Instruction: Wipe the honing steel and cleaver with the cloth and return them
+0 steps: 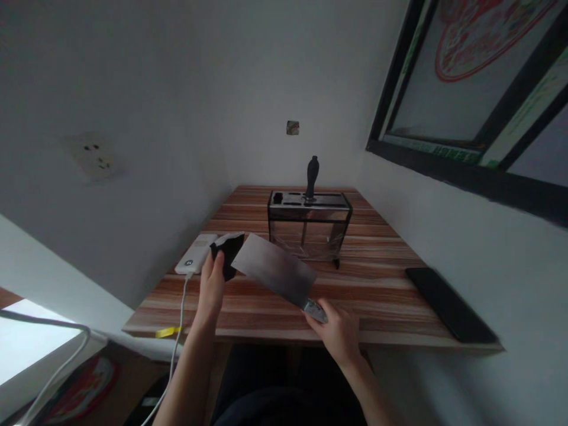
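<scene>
My right hand [339,331] grips the handle of a broad steel cleaver [275,269], blade slanting up to the left above the wooden table [364,296]. My left hand [213,284] pinches a black cloth [228,251] against the blade's far end. Behind them stands a clear knife block [309,228] with one black-handled knife [312,176] upright in a slot.
A white power bank [195,253] with a white cable [180,319] lies at the table's left. A black phone [448,303] lies near the right wall. Walls close in on left, back and right; a dark-framed window [470,142] is at right. A yellow tag [167,332] sticks on the front edge.
</scene>
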`<control>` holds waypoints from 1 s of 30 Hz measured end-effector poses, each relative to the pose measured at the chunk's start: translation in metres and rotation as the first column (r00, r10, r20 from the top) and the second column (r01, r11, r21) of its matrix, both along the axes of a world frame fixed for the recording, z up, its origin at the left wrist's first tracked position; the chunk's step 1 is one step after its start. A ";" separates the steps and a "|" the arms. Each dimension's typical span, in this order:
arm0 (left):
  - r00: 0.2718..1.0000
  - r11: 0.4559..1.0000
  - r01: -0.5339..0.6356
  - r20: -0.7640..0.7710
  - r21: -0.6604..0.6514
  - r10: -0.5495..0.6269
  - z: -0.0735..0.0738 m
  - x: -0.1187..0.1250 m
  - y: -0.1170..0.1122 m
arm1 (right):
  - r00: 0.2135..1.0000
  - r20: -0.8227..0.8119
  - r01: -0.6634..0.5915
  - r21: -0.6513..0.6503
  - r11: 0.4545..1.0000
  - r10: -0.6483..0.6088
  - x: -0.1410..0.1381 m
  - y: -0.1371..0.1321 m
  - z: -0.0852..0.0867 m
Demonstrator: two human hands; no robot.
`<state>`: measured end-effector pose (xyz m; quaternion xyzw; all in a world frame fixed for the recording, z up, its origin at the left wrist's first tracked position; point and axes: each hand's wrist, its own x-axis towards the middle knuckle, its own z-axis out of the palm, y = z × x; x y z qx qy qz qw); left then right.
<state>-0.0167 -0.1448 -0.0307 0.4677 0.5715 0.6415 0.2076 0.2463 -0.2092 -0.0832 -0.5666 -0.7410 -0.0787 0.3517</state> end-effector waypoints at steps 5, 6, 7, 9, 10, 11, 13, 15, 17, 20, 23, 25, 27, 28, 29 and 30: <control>0.996 0.993 0.081 0.055 -0.081 -0.077 -0.018 0.010 -0.008 | 0.998 -0.056 -0.015 0.030 0.999 0.017 0.001 -0.003 0.005; 0.992 0.988 0.115 0.058 -0.100 -0.110 -0.021 0.013 -0.008 | 0.998 -0.066 -0.012 0.041 0.999 0.015 0.002 -0.003 0.007; 0.988 0.981 0.150 0.055 -0.121 -0.145 -0.024 0.016 -0.009 | 0.997 -0.070 -0.009 0.058 0.998 0.013 0.003 -0.003 0.009; 0.978 0.966 0.207 0.032 -0.155 -0.205 -0.029 0.024 -0.011 | 0.998 -0.061 -0.005 0.105 0.994 0.011 0.009 -0.001 0.016; 0.972 0.959 0.234 0.007 -0.161 -0.236 -0.030 0.029 -0.011 | 0.999 -0.052 -0.008 0.127 0.992 0.015 0.013 0.000 0.020; 0.963 0.952 0.261 -0.029 -0.161 -0.269 -0.031 0.035 -0.012 | 0.999 -0.044 -0.017 0.145 0.989 0.024 0.018 0.001 0.025; 0.930 0.933 0.324 -0.129 -0.156 -0.345 -0.032 0.048 -0.015 | 0.998 -0.037 -0.036 0.170 0.985 0.043 0.028 0.004 0.035; 0.868 0.900 0.402 -0.244 -0.168 -0.433 -0.032 0.062 -0.018 | 0.998 -0.046 -0.030 0.184 0.982 0.039 0.037 0.008 0.046; 0.790 0.864 0.461 -0.349 -0.204 -0.504 -0.033 0.077 -0.023 | 0.998 -0.054 -0.005 0.197 0.980 0.016 0.046 0.011 0.056; 0.669 0.826 0.501 -0.490 -0.258 -0.559 -0.037 0.095 -0.029 | 0.998 -0.069 0.013 0.205 0.979 0.001 0.056 0.017 0.069; 0.540 0.808 0.528 -0.631 -0.261 -0.557 -0.042 0.106 -0.033 | 0.997 -0.071 0.019 0.217 0.976 -0.004 0.063 0.021 0.080; 0.454 0.797 0.545 -0.707 -0.261 -0.542 -0.045 0.109 -0.034 | 0.999 -0.045 0.040 0.237 0.971 -0.031 0.068 0.023 0.088; 0.388 0.791 0.549 -0.757 -0.268 -0.526 -0.047 0.111 -0.033 | 0.998 0.008 0.058 0.269 0.961 -0.062 0.075 0.025 0.096; 0.368 0.793 0.546 -0.773 -0.270 -0.517 -0.048 0.111 -0.032 | 0.996 0.040 0.060 0.282 0.958 -0.074 0.080 0.027 0.101; 0.354 0.795 0.542 -0.785 -0.272 -0.509 -0.049 0.112 -0.031 | 0.994 0.071 0.061 0.291 0.955 -0.085 0.085 0.029 0.105; 0.342 0.798 0.538 -0.794 -0.273 -0.503 -0.049 0.112 -0.031 | 0.991 0.096 0.062 0.297 0.953 -0.095 0.091 0.030 0.110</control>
